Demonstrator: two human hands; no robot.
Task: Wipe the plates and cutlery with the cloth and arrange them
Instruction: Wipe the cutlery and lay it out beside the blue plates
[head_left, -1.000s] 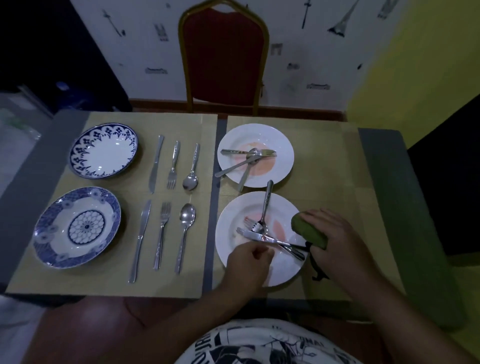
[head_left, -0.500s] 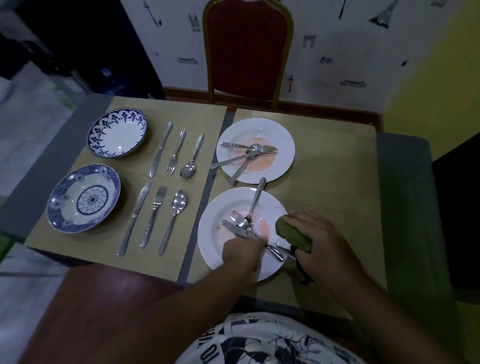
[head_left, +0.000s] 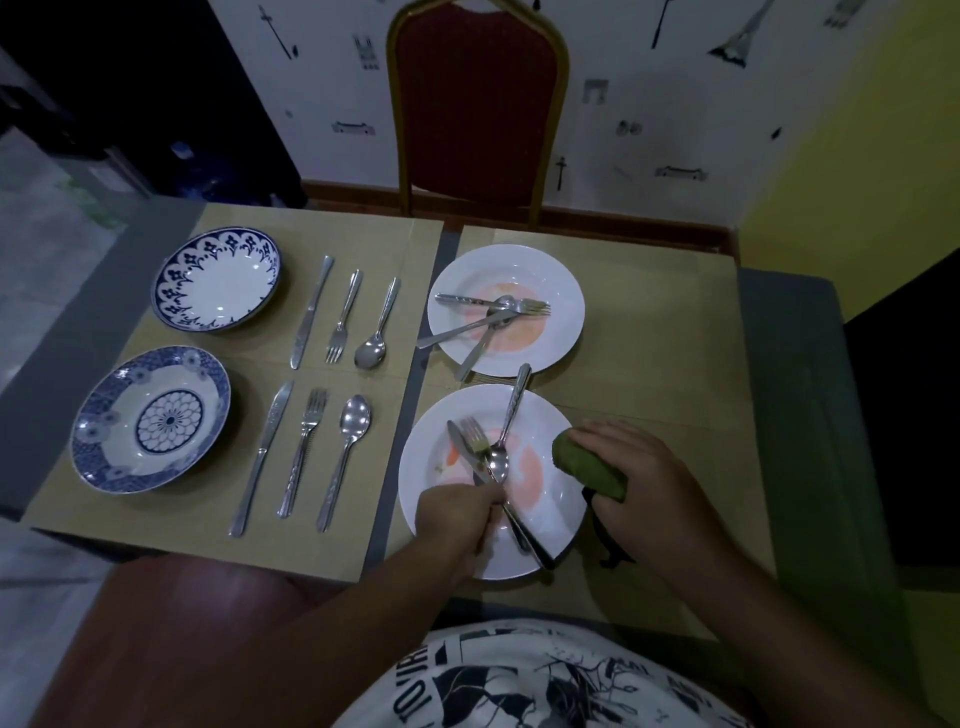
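My left hand (head_left: 457, 519) grips the handles of a knife (head_left: 462, 452) and a fork (head_left: 475, 436) over the near white plate (head_left: 431, 467), which has pink smears. A spoon (head_left: 506, 431) lies across the same plate. Just right of the plate, my right hand (head_left: 654, 488) holds a rolled green cloth (head_left: 587, 467). The far white plate (head_left: 561, 291) is also smeared pink and carries a knife, fork and spoon (head_left: 488, 317). On the left mat are two blue-patterned plates (head_left: 218, 278) (head_left: 150, 418) and two rows of knife, fork and spoon (head_left: 343, 312) (head_left: 306, 452).
A red chair with a gold frame (head_left: 475, 104) stands behind the table. Two tan mats (head_left: 649, 364) cover the grey table (head_left: 789, 364). A dark object sits at the right edge (head_left: 904, 415).
My left hand has taken hold of the knife and fork and turned them so their tips point up-left on the near plate. The right hand keeps the cloth beside the plate. The camera moved.
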